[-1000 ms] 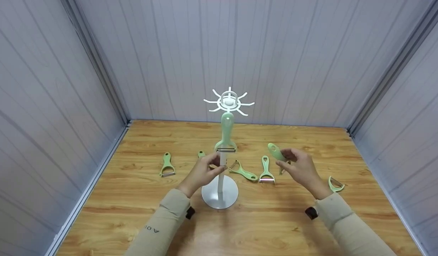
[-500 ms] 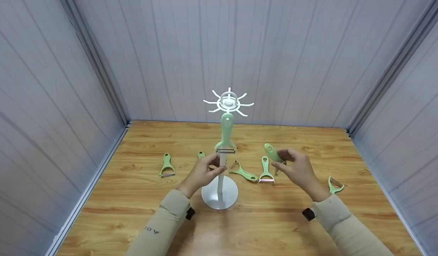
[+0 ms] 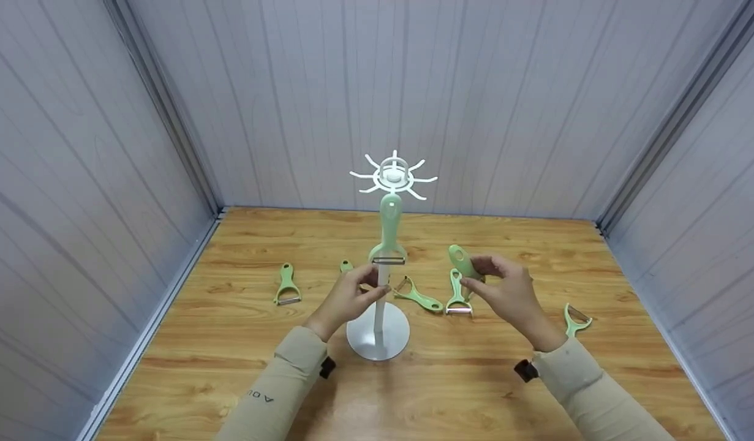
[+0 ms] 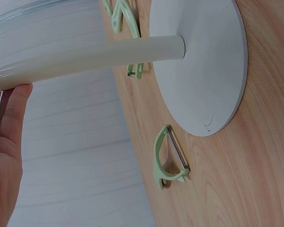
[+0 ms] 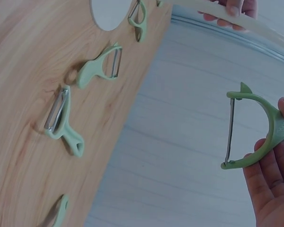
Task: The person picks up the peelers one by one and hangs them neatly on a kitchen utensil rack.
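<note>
My left hand (image 3: 346, 297) grips the white pole (image 3: 380, 315) of an upright stand with a round base (image 3: 395, 343). A ring of curved hooks (image 3: 394, 177) tops the stand. From the front hook hangs a green Y-shaped peeler (image 3: 389, 223), blade end down. To the right, above the table, my right hand (image 3: 511, 291) holds another green peeler (image 3: 461, 260), its holed handle end pointing up. In the right wrist view, thumb and fingers pinch this peeler (image 5: 270, 130) near its fork, and the blade shows. The left wrist view shows fingertips against the pole (image 4: 109, 54).
Several green peelers lie on the wooden table: one at left (image 3: 287, 283), one partly behind the left hand (image 3: 346, 266), one right of the pole (image 3: 422, 299), one below the held peeler (image 3: 457, 300), one far right (image 3: 577, 320). Panel walls (image 3: 475, 110) enclose the table.
My right hand has moved a little left with its peeler, closer to the stand and over the peeler lying below. The left hand stays on the pole.
</note>
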`<state>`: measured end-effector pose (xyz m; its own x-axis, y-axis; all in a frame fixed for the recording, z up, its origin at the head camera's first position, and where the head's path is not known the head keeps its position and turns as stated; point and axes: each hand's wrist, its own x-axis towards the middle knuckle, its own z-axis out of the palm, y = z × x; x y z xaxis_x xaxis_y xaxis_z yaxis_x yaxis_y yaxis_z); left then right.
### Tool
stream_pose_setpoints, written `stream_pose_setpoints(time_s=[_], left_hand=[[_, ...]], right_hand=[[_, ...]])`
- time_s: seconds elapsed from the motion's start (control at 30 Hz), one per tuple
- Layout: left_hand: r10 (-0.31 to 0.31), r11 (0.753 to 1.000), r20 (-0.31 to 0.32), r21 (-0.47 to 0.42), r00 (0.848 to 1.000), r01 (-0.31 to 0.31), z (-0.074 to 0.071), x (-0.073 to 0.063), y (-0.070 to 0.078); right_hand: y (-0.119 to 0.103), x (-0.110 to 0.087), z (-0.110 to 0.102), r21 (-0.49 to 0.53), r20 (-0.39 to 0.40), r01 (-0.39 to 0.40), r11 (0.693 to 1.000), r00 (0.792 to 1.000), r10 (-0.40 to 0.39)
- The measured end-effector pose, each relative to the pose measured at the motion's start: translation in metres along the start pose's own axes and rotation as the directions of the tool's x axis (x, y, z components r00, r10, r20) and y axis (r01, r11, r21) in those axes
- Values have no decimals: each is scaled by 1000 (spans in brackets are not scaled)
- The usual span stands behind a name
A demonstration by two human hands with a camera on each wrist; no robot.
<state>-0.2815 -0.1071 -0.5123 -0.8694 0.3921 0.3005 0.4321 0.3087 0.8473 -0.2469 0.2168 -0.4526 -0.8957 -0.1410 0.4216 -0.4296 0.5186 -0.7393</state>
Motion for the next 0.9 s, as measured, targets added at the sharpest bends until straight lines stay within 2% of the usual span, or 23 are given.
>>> stream_pose_setpoints(time_s=[0.3,0.53,0.9], left_hand=[[10,1000,1,-2,1000,-10,1,1,-2],[-19,1000,1,-7,1000,19,0,0,1],[-3,1000,0,10,1000,3,0,2,0]], right_hand=[[-15,-3,3,21,-27,40,999,999,-40],[-26,-3,5,41,-69,86,995,994,-83],[-40,1,5,94,-93,143,985,987,-134]])
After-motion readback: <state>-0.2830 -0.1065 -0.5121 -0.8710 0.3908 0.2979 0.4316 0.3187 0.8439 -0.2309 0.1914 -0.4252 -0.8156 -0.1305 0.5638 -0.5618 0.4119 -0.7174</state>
